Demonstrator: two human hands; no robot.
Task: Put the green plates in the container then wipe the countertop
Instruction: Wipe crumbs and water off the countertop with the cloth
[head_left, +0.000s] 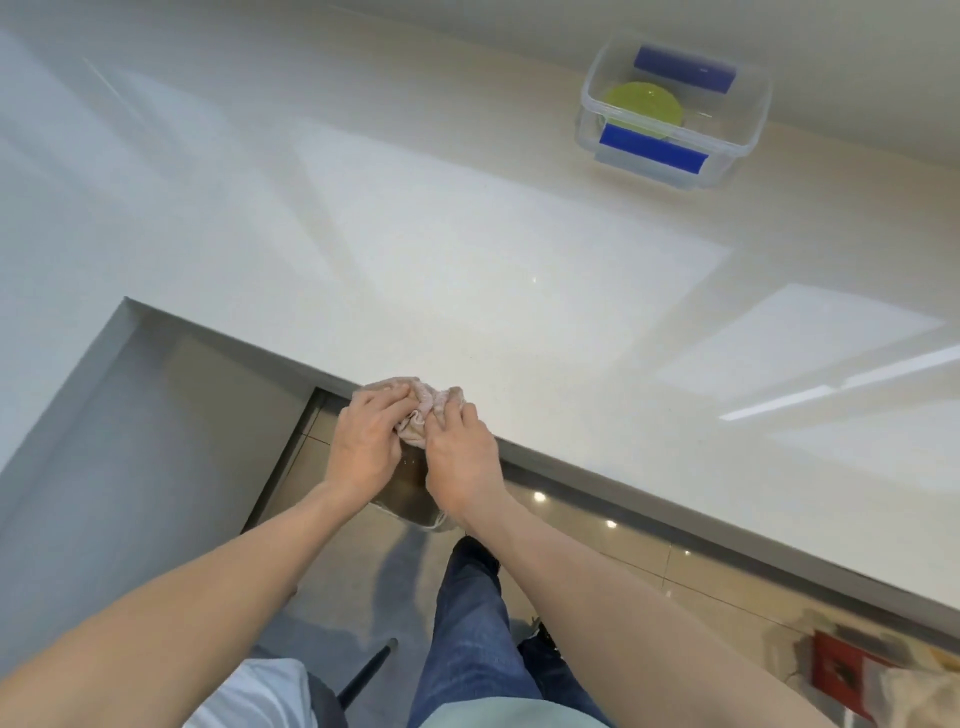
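Both hands at the near table edge. Left hand and right hand have fingers curled tight into one bunched beige cloth. Green plates sit inside the clear container, far right, well apart.

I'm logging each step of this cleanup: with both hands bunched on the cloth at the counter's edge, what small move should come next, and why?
Probably push the cloth forward across the countertop to begin a wiping stroke. The green plates already sit in the container at the far right, so only wiping seems left, and the left hand and right hand both hold the cloth at the near edge.
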